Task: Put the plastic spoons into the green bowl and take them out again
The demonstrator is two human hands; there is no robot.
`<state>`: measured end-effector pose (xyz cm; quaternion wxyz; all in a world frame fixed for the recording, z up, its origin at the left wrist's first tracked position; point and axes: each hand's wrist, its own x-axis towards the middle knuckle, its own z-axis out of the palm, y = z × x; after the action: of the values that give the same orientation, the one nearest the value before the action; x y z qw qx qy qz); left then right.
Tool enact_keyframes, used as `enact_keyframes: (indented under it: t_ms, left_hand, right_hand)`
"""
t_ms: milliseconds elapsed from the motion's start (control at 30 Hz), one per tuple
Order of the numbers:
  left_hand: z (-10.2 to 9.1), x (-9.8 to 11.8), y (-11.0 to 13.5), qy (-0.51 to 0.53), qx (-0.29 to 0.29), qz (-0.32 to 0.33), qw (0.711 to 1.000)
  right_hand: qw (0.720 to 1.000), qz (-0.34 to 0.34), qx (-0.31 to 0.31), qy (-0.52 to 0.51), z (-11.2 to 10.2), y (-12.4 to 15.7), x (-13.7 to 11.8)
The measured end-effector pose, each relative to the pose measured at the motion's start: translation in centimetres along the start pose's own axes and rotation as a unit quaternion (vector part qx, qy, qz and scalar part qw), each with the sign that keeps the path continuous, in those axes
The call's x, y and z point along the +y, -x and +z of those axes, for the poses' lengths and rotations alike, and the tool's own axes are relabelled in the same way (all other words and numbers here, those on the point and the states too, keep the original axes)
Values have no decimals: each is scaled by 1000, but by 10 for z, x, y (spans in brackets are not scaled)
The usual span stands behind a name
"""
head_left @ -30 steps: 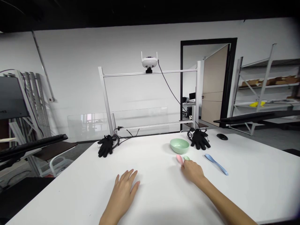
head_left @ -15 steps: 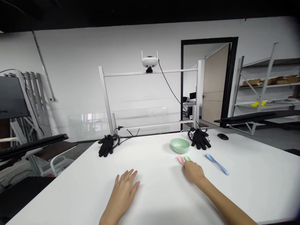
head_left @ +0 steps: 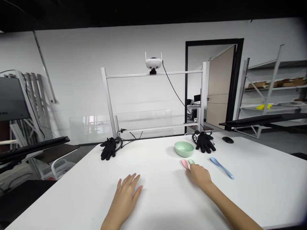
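Observation:
My right hand (head_left: 199, 176) is closed low over the table, its curled fingers at the handles of two spoons. The pink spoon (head_left: 184, 163) and the light green spoon (head_left: 191, 161) show only their bowls in front of the knuckles. Their handles are hidden under the hand, so which of them is gripped cannot be told. Just beyond these bowls sits a pale green bowl (head_left: 184, 149). Right of the hand a blue spoon (head_left: 222, 167) lies slantwise. On the left, my left hand (head_left: 126, 195) rests over the white table with fingers spread, holding nothing.
Black gloves with cables lie at the back, one left (head_left: 109, 149) and one right (head_left: 205, 142). A black mouse (head_left: 227, 140) is at the far right. A metal frame (head_left: 153, 74) stands behind the white table (head_left: 153, 153), carrying a white camera-like device (head_left: 153, 63).
My right hand has shifted very slightly to the right over the spoon handles. The visible spoon bowls, the green bowl and my left hand are nearly unchanged.

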<state>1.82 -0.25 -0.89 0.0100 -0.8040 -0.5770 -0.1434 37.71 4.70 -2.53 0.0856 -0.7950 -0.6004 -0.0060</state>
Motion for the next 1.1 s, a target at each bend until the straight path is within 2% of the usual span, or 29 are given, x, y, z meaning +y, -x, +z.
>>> enact_keyframes:
  t_ms: [133,300,500,667,767,900,1100]
  left_hand:
    - [-2,0,1,-2,-2,-1,1000]
    - [-3,1,2,-4,-10,-5,1000]
    - [-3,2,1,-3,-10,-4,1000]
    - [-4,4,0,-1,-14,-4,1000]
    - [-4,4,-1,2,-13,-2,1000]
    - [-4,5,-2,6,-12,-2,1000]
    - [-5,3,-3,9,4,1,1000]
  right_hand:
    - [1000,26,-2,-17,-7,-4,17]
    - [999,34,-37,-7,-6,-12,37]
    - [998,37,-52,-10,-1,-13,39]
    - [998,46,-42,-23,-11,-10,37]
    - [998,35,-23,-36,-22,-4,30]
    - [998,2,-25,-59,-33,3,7]
    - [998,-39,-16,-45,-25,6,-36]
